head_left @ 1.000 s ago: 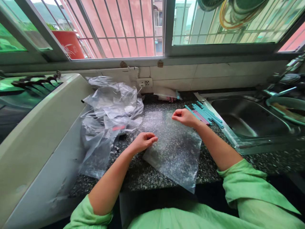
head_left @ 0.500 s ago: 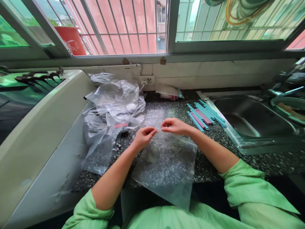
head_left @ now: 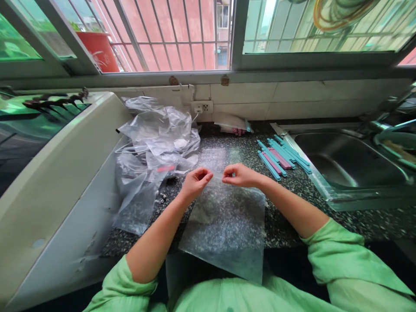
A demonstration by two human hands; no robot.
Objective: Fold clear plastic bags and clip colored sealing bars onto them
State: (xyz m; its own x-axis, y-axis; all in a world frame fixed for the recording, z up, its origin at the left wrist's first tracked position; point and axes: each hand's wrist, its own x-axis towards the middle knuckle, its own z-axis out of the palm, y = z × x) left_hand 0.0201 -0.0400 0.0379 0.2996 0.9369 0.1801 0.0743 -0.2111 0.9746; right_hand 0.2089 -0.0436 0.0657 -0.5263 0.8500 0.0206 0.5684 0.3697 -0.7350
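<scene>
Between my hands hangs a clear plastic bag (head_left: 230, 229), its lower part reaching over the counter's front edge. My left hand (head_left: 196, 182) pinches the bag's upper edge with thumb and fingers. Close beside it on the right, my right hand (head_left: 239, 176) grips the same edge, also in a pinch. A small gap separates the two sets of fingertips. Blue and pink flat strips (head_left: 282, 157) lie in a loose group to the right of my right hand.
A heap of clear plastic bags (head_left: 162, 134) covers the counter's left side beside a white appliance (head_left: 65, 164). A bag with pink and blue pieces (head_left: 232, 125) rests by the wall under a socket (head_left: 203, 107). The steel sink (head_left: 347, 160) is at right.
My right hand has come left and down toward my left hand, which rose slightly. The bag shifted left and nearer to me, and more of the coloured strips show.
</scene>
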